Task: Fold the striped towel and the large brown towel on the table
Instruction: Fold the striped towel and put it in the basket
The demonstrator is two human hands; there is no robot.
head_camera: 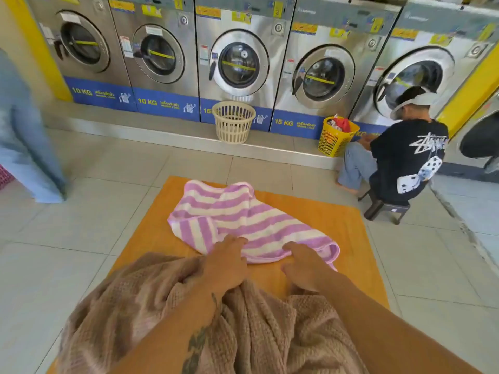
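Reaching forward, the left hand (225, 268) lies flat with fingers spread on the near edge of the striped towel (243, 222), gripping nothing; the right hand (306, 268) rests loosely curled, released, just beside that towel's near right corner; the striped towel sprawls rumpled across the table's (337, 220) far half; the large brown towel (151, 306) is heaped over its near edge, under both forearms.

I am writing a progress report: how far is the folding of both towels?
Done: nothing; the striped towel lies rumpled on the table. In hand: left hand and right hand reach its near edge. Left: both folds; the brown towel is still heaped.
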